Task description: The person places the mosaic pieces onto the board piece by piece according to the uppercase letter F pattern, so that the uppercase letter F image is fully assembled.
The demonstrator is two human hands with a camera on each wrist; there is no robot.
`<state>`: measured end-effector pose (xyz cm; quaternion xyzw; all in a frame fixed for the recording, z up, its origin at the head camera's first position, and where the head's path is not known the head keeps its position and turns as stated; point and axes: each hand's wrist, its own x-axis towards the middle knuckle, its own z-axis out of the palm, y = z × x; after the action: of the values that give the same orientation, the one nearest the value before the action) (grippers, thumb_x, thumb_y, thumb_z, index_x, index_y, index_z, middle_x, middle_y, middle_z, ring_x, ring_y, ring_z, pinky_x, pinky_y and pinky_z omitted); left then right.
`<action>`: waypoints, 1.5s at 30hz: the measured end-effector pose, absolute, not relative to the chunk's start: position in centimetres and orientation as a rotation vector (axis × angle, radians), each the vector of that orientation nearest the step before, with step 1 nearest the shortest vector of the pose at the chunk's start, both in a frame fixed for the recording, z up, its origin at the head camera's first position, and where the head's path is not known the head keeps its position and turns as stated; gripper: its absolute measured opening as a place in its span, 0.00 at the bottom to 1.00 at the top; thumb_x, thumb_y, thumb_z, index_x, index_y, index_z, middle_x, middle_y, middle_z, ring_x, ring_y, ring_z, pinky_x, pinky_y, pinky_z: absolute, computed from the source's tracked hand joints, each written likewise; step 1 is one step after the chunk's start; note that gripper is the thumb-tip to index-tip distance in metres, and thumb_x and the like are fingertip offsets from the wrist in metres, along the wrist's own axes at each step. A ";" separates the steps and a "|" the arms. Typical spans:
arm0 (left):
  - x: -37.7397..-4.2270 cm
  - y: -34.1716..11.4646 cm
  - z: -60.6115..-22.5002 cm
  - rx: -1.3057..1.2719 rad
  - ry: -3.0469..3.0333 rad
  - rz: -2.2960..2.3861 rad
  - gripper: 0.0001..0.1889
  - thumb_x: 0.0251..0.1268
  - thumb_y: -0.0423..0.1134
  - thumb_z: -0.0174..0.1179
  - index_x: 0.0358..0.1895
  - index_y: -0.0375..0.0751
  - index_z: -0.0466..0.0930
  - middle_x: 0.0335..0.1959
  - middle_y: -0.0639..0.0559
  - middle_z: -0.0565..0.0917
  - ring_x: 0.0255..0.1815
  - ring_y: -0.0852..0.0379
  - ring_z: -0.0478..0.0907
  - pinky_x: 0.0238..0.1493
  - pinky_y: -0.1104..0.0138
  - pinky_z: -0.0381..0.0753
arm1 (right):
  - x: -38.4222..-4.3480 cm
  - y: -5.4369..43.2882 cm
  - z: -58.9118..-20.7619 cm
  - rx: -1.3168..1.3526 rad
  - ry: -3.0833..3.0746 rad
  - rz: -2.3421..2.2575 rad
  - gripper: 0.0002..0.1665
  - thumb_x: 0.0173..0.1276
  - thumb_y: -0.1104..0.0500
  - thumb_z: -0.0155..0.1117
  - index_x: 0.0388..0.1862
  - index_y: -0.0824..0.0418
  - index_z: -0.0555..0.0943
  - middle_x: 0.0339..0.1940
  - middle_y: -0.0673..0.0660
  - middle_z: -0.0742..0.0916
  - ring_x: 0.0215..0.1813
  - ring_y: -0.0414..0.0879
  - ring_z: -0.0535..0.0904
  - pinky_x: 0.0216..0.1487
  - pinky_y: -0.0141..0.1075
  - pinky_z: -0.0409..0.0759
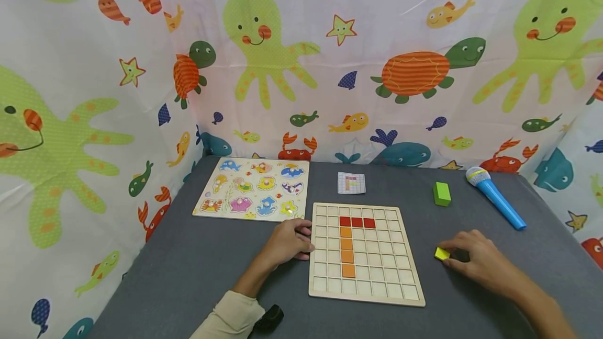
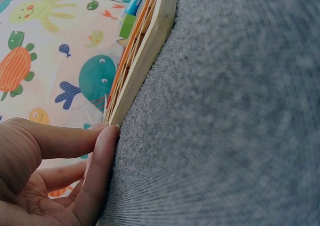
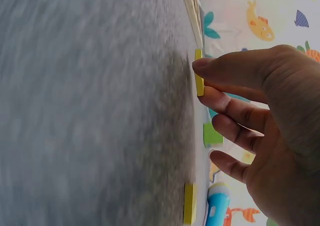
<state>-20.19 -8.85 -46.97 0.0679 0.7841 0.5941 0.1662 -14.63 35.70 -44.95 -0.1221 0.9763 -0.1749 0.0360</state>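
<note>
A wooden grid board [image 1: 383, 260] lies on the grey table, with a row of 3 red tiles [image 1: 356, 222] near its far side. Several orange tiles [image 1: 346, 244] run in a column below the leftmost red one. My left hand [image 1: 286, 243] pinches the board's left edge; in the left wrist view its thumb and index finger [image 2: 102, 153] meet at the corner. To the right of the board, my right hand [image 1: 476, 258] pinches a yellow tile [image 3: 199, 73] between thumb and index finger, close over the table. Another yellow tile [image 3: 190, 204] lies nearby, hidden by this hand in the head view.
Beyond the board lies a small printed pattern card [image 1: 351, 183]. A sea-animal peg puzzle [image 1: 254, 189] is at the back left. Green blocks [image 1: 442, 194] and a blue toy microphone [image 1: 497, 199] are at the back right. A patterned curtain [image 1: 292, 67] rises behind the table.
</note>
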 end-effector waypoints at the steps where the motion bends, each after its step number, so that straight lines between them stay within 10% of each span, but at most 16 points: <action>1: -20.2 -8.9 -47.0 0.197 2.231 1.694 0.31 0.61 0.24 0.70 0.70 0.28 0.75 0.51 0.40 0.81 0.41 0.54 0.86 0.34 0.61 0.94 | -14.7 35.4 -44.9 -0.383 3.002 -0.544 0.17 0.67 0.52 0.78 0.52 0.55 0.90 0.44 0.45 0.85 0.52 0.51 0.75 0.47 0.48 0.72; 45: -20.1 -8.9 -46.9 0.201 2.217 1.712 0.31 0.60 0.23 0.71 0.69 0.28 0.76 0.51 0.39 0.81 0.41 0.54 0.86 0.33 0.61 0.94 | -17.4 26.3 -43.9 -0.643 2.925 -0.736 0.16 0.70 0.51 0.76 0.55 0.52 0.90 0.53 0.50 0.86 0.56 0.49 0.73 0.52 0.49 0.80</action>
<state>-20.06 -8.91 -46.91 0.0706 0.7786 0.6011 0.1658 -17.43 26.35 -43.94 -0.2085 0.9480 -0.2386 0.0289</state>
